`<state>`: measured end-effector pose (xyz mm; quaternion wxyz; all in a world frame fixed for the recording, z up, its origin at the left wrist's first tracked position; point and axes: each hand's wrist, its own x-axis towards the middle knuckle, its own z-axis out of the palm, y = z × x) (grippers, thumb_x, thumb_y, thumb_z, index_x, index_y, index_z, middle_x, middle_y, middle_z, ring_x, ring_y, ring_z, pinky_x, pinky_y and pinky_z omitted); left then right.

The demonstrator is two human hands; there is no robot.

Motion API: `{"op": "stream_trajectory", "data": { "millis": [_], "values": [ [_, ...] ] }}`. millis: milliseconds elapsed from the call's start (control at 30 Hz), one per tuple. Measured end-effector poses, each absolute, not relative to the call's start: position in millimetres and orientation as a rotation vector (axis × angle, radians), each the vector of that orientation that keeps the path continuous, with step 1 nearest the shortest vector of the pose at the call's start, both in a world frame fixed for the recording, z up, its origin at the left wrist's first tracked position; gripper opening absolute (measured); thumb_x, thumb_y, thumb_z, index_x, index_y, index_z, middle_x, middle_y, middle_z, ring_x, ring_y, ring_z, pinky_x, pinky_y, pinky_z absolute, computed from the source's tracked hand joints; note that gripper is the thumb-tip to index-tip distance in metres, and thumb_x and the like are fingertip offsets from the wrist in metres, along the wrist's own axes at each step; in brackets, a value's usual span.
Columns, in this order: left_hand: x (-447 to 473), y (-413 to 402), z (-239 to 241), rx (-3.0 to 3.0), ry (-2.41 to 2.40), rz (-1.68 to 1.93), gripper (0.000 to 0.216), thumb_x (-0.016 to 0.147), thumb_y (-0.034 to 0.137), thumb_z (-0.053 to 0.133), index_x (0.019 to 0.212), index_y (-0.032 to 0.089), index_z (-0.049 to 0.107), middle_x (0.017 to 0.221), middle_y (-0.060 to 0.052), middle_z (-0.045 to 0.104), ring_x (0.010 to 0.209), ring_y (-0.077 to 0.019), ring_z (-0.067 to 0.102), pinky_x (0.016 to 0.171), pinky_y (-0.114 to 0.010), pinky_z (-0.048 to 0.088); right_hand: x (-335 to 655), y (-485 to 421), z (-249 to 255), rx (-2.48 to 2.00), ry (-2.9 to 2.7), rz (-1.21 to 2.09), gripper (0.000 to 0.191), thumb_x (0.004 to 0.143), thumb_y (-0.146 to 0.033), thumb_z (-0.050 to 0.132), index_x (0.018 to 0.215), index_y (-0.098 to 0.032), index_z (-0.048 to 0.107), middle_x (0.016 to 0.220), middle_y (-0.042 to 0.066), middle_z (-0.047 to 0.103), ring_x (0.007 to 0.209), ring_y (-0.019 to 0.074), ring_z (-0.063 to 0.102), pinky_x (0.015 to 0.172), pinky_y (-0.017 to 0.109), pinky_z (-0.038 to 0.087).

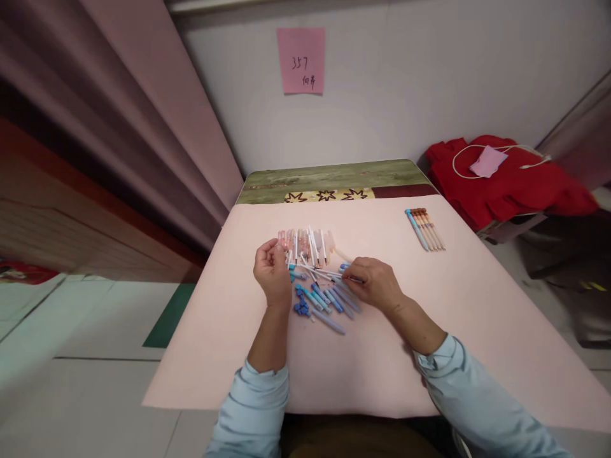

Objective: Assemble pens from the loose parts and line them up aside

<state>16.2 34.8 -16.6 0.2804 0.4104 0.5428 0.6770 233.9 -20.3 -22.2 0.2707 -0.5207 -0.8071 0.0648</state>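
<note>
My left hand point(272, 270) is closed in a pinch, palm turned toward me, holding the end of a thin white pen refill point(319, 272) that runs toward my right hand. My right hand point(377, 283) rests knuckles up on the pink table cover point(477, 305), its fingers closed on the other end of the refill. Under and between my hands lies a heap of blue pen barrels and caps point(322, 302). Just beyond them is a row of pink and white pen parts point(308, 245).
A small row of assembled pens point(426, 229) lies at the table's far right. Red cloth point(506, 181) with a white cable and a pink slip sits on a seat to the right. A pink note point(301, 60) hangs on the wall; curtains hang at left.
</note>
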Motion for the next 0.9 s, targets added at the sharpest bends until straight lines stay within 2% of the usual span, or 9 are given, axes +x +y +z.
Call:
{"op": "stream_trajectory", "data": {
  "millis": [133, 267, 533, 900],
  "values": [
    [20, 31, -15, 1.147, 1.401, 1.737, 0.027, 0.083, 0.036, 0.061, 0.098, 0.014, 0.065, 0.075, -0.003, 0.066, 0.070, -0.0126, 0.063, 0.067, -0.024, 0.049, 238, -17, -24, -1.516, -2.186, 0.117, 0.016, 0.083, -0.023, 0.055, 0.082, -0.023, 0.071, 0.082, 0.003, 0.067, 0.078, 0.0167, 0.058, 0.069, 0.026, 0.037],
    [21, 31, -18, 1.150, 1.386, 1.694, 0.026, 0.082, 0.036, 0.061, 0.097, 0.015, 0.066, 0.079, -0.004, 0.068, 0.072, -0.0140, 0.065, 0.068, -0.025, 0.051, 244, -17, -22, -1.597, -2.096, 0.067, 0.015, 0.083, -0.023, 0.056, 0.082, -0.023, 0.070, 0.081, 0.003, 0.067, 0.078, 0.0164, 0.058, 0.069, 0.026, 0.036],
    [16, 33, -20, 1.140, 1.469, 1.733, 0.021, 0.083, 0.032, 0.057, 0.094, 0.016, 0.065, 0.077, -0.003, 0.067, 0.073, -0.0138, 0.064, 0.068, -0.025, 0.051, 233, -20, -24, -1.518, -2.177, 0.103, 0.017, 0.087, -0.027, 0.055, 0.081, -0.023, 0.071, 0.081, 0.003, 0.067, 0.078, 0.0161, 0.058, 0.069, 0.025, 0.036],
    [18, 30, -22, 1.161, 1.492, 1.702, 0.022, 0.084, 0.033, 0.055, 0.095, 0.017, 0.065, 0.079, -0.003, 0.068, 0.074, -0.0147, 0.065, 0.070, -0.025, 0.051, 229, -22, -29, -1.635, -2.222, -0.034, 0.024, 0.092, -0.038, 0.054, 0.092, -0.026, 0.074, 0.084, 0.004, 0.069, 0.076, 0.0170, 0.059, 0.066, 0.027, 0.035]
  ]
}}
